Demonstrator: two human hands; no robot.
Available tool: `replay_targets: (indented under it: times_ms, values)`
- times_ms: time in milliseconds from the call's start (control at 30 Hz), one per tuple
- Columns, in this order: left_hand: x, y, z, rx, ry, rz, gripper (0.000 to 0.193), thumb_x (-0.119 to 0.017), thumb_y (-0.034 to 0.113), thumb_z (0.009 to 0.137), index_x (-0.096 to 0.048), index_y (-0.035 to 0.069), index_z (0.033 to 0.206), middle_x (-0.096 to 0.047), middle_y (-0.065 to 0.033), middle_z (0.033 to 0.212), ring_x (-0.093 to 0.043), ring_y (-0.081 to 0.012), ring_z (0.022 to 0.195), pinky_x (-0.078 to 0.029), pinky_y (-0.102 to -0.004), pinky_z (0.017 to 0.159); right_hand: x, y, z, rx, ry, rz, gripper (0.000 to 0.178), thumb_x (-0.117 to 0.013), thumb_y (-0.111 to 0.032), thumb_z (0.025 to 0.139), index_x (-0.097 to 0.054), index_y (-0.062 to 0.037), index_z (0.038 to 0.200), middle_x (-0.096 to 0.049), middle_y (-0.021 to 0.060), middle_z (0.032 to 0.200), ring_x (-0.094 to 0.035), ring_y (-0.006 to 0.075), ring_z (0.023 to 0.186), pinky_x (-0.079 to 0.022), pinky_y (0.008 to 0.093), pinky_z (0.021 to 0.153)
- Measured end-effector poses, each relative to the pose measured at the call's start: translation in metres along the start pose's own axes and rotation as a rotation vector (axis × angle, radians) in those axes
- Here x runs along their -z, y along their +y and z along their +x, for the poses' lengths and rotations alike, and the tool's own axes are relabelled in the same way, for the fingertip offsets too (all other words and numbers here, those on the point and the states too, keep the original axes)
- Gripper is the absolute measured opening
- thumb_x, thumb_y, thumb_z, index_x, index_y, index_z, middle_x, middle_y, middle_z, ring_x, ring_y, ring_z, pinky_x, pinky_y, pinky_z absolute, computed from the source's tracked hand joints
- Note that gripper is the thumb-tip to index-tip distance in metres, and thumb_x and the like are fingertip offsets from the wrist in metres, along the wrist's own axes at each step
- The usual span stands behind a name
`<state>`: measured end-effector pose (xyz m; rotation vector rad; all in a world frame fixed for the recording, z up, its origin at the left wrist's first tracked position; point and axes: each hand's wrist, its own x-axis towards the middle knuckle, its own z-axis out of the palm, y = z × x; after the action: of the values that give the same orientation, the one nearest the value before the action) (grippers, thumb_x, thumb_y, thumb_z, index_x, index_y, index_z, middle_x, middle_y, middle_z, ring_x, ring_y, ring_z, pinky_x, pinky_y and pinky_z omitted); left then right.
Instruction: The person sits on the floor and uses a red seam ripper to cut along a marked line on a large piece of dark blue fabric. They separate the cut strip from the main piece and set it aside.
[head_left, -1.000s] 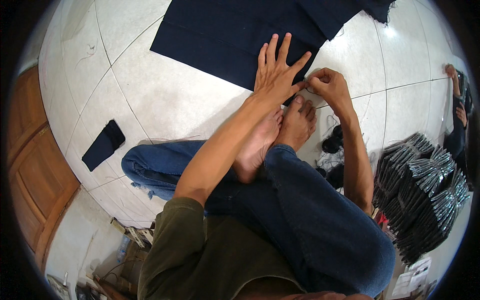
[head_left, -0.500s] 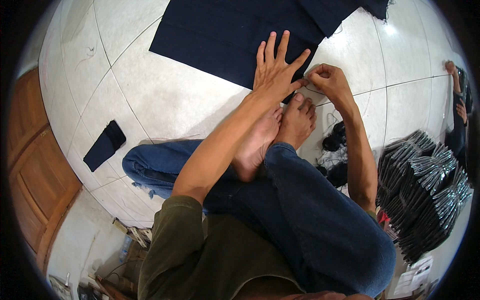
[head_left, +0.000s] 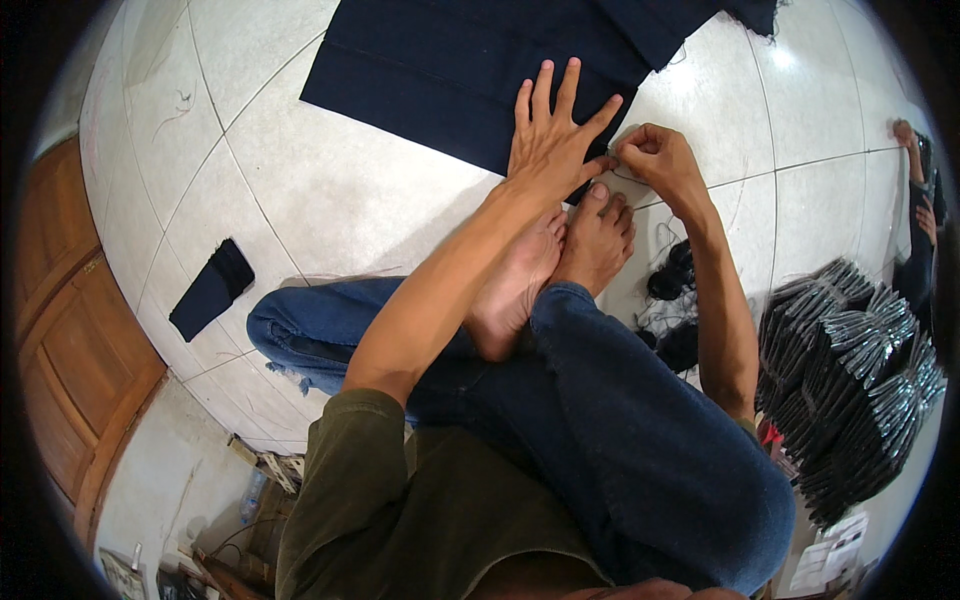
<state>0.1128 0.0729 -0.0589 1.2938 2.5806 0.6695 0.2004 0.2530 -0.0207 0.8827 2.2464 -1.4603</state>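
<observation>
A piece of dark navy cloth (head_left: pixel 420 80) lies spread over the tiles ahead of my feet. My left hand (head_left: pixel 553 138) rests flat on its near right corner, fingers spread. Just right of that corner, my right hand (head_left: pixel 657 163) is closed in a pinch beside my left thumb. A thin dark line like a thread curves between the cloth corner and the right hand; what the fingertips pinch is too small to make out. My bare feet (head_left: pixel 595 240) sit just below the cloth's corner.
Tangled black thread bundles (head_left: pixel 672 275) lie by my right forearm. A large pile of dark, shiny-wrapped bundles (head_left: pixel 845 390) stands further right, with another person's hand (head_left: pixel 926 218) beyond. A folded dark cloth piece (head_left: pixel 212 290) lies left, near a wooden door (head_left: pixel 85 350).
Hardly anything differs: the whole view has shifted very slightly. Both hands keep their places at the cloth's corner.
</observation>
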Motion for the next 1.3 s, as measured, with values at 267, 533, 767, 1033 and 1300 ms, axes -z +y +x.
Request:
replay_targets:
  times_ms: [267,533,767,1033,1300]
  values:
    - [0.002,0.001,0.002,-0.011,0.004,-0.02,0.085,-0.083,0.057,0.076,-0.049,0.04,0.153,-0.014,-0.024,0.169,-0.005,-0.049,0.155,-0.008,-0.0648,0.12,0.0,-0.001,-0.006,0.023,0.038,-0.026,0.031,-0.071,-0.029,0.085,-0.074,0.0,0.096,-0.078,0.0142,0.088,-0.075,0.0232,0.082,-0.056,0.0347,0.076]
    - [0.018,-0.018,0.025,-0.377,0.132,-0.085,0.04,-0.07,0.012,0.089,-0.072,0.028,0.125,-0.063,-0.0009,0.134,-0.055,-0.0242,0.127,-0.047,-0.0424,0.101,0.012,0.016,-0.037,0.228,0.57,-0.592,0.025,-0.075,-0.021,0.083,-0.069,-0.0112,0.105,-0.069,0.0079,0.098,-0.067,0.0301,0.09,-0.054,0.0419,0.079]
    - [0.022,-0.018,0.044,-0.455,-0.01,0.054,0.026,-0.073,0.01,0.085,-0.074,0.024,0.107,-0.062,-0.0018,0.122,-0.055,-0.0256,0.118,-0.045,-0.041,0.094,-0.027,0.006,-0.039,0.4,0.529,-0.415,0.017,-0.078,-0.02,0.086,-0.073,-0.0085,0.098,-0.068,0.0089,0.095,-0.064,0.0319,0.092,-0.051,0.0419,0.082]
    - [0.014,-0.022,0.036,-0.487,0.121,-0.014,0.032,-0.075,0.013,0.084,-0.075,0.024,0.114,-0.063,-0.0023,0.119,-0.055,-0.0252,0.117,-0.045,-0.0423,0.097,-0.035,-0.015,-0.039,0.022,0.452,-0.357,0.026,-0.078,-0.028,0.087,-0.074,-0.0084,0.104,-0.071,0.0113,0.096,-0.069,0.0302,0.092,-0.054,0.0419,0.079]
    - [0.009,-0.028,0.025,-0.345,0.083,-0.085,0.05,-0.078,0.042,0.086,-0.066,0.033,0.134,-0.048,-0.0101,0.151,-0.039,-0.0331,0.141,-0.034,-0.0526,0.113,0.028,0.034,-0.043,0.432,0.564,-0.665,0.027,-0.076,-0.012,0.087,-0.071,-0.0054,0.113,-0.067,0.0126,0.098,-0.064,0.0298,0.088,-0.051,0.0415,0.08]
